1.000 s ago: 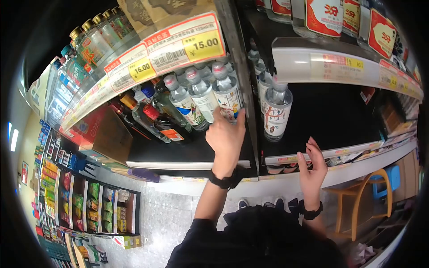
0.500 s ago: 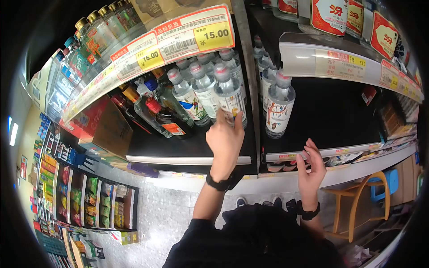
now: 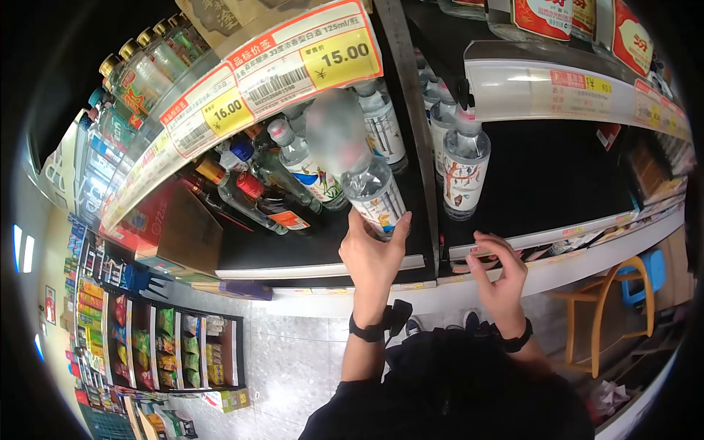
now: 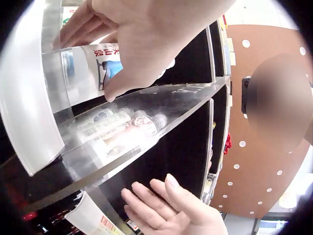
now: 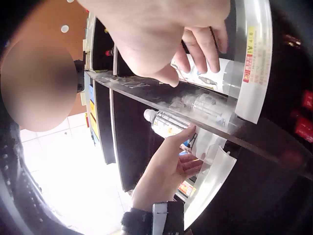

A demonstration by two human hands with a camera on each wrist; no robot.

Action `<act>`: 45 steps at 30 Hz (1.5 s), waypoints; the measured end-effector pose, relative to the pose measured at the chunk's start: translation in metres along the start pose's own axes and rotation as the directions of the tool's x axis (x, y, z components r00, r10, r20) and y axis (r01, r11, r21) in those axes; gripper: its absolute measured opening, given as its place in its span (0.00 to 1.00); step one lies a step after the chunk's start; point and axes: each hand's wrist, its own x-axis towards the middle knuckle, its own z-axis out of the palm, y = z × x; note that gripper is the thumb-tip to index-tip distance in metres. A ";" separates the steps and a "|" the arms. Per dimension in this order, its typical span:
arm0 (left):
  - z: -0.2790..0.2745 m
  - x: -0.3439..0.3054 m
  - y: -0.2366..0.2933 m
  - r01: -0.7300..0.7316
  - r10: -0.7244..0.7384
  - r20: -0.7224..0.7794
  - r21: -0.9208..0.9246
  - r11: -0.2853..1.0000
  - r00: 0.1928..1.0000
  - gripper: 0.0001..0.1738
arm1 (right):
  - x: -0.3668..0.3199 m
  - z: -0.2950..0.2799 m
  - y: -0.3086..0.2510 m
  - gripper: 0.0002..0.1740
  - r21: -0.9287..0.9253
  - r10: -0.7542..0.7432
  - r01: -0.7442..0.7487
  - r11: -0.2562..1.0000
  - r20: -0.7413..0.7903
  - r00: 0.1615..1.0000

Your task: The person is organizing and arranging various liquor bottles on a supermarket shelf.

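My left hand (image 3: pixel 372 257) grips a clear plastic water bottle (image 3: pixel 375 202) low on its body, thumb on one side and fingers on the other. The bottle has a white label with coloured drawings and leans out over the shelf's front; its top is blurred in the head view. In the left wrist view the label (image 4: pixel 105 66) shows red characters and a blue figure. My right hand (image 3: pixel 502 282) holds nothing, its fingers loosely bent at the right shelf's front edge. Above it stands a similar bottle (image 3: pixel 466 169) with a tree drawing on its label.
More water bottles (image 3: pixel 383 132) stand behind the gripped one, beside dark glass bottles (image 3: pixel 275 205). A curved price strip (image 3: pixel 271 81) overhangs them. An upright divider (image 3: pixel 422 158) separates the two shelf bays. A wooden chair (image 3: pixel 601 315) stands at the right, a snack rack (image 3: pixel 161 337) at the left.
My left hand has drawn the front water bottle outward from its row, tilting it toward me. The right hand has shifted slightly left and stays without anything in it.
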 end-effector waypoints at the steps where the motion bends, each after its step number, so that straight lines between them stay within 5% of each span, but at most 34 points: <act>1: -0.002 -0.002 0.000 0.025 -0.026 -0.003 -0.091 0.996 1.000 0.29 | 0.001 0.001 -0.005 0.17 0.067 0.045 -0.045 0.997 0.001 0.999; 4: -0.022 -0.007 0.008 0.107 -0.092 0.063 -0.290 0.951 0.994 0.27 | 0.003 -0.002 -0.011 0.20 0.169 0.067 -0.072 0.983 0.035 0.997; 8: -0.060 -0.021 0.032 0.051 -0.022 0.093 -0.314 0.948 0.995 0.23 | 0.015 -0.011 -0.024 0.25 0.209 -0.070 0.059 0.976 0.045 0.997; 11: -0.089 -0.035 0.044 0.031 0.051 0.250 -0.313 0.949 0.967 0.24 | 0.019 -0.020 -0.035 0.32 0.338 -0.133 0.052 0.940 0.220 0.966; 14: -0.102 -0.039 0.062 -0.044 0.140 0.411 -0.233 0.972 0.901 0.28 | 0.026 -0.031 -0.045 0.38 0.387 -0.196 0.047 0.921 0.357 0.913; 18: -0.076 -0.056 0.077 0.057 0.196 0.615 -0.366 0.929 0.764 0.37 | 0.028 -0.044 -0.034 0.45 0.419 -0.245 0.007 0.908 0.519 0.819; 20: -0.065 -0.056 0.088 -0.041 0.224 0.646 -0.286 0.957 0.729 0.39 | 0.023 -0.059 -0.020 0.45 0.404 -0.202 -0.047 0.914 0.552 0.809; 22: -0.048 -0.057 0.089 -0.073 0.251 0.653 -0.288 0.955 0.714 0.40 | 0.014 -0.074 -0.011 0.45 0.180 -0.200 0.120 0.976 0.537 0.820; 23: -0.038 -0.058 0.089 -0.108 0.280 0.664 -0.289 0.951 0.693 0.41 | 0.019 -0.077 -0.016 0.40 0.239 -0.049 -0.103 0.966 0.556 0.830; 27: 0.007 -0.062 0.086 -0.131 0.363 0.603 -0.393 0.910 0.710 0.42 | 0.008 -0.090 0.003 0.30 0.165 0.023 -0.073 0.984 0.286 0.958; 30: 0.038 -0.068 0.089 -0.259 0.448 0.412 -0.438 0.861 0.793 0.41 | 0.001 -0.086 0.017 0.28 0.136 0.214 -0.237 0.962 0.163 0.963; 31: 0.044 -0.070 0.088 -0.232 0.430 0.430 -0.440 0.867 0.794 0.42 | 0.007 -0.080 0.020 0.26 0.131 0.085 -0.095 0.987 0.082 0.993; 34: 0.049 -0.069 0.093 -0.231 0.451 0.407 -0.485 0.844 0.795 0.41 | 0.016 -0.065 0.019 0.25 0.274 0.185 -0.164 0.948 -0.054 0.981; 38: 0.053 -0.072 0.086 -0.159 0.428 0.495 -0.495 0.854 0.756 0.45 | 0.029 -0.052 0.030 0.27 0.125 0.118 -0.103 0.987 -0.122 0.985; 43: 0.062 -0.071 0.069 -0.115 0.406 0.560 -0.481 0.869 0.723 0.45 | 0.038 -0.039 0.037 0.35 0.217 0.223 -0.203 0.955 -0.074 0.972; 45: 0.063 -0.070 0.069 0.009 0.349 0.595 -0.513 0.858 0.725 0.43 | 0.040 -0.034 0.040 0.37 0.242 0.251 -0.228 0.943 -0.068 0.966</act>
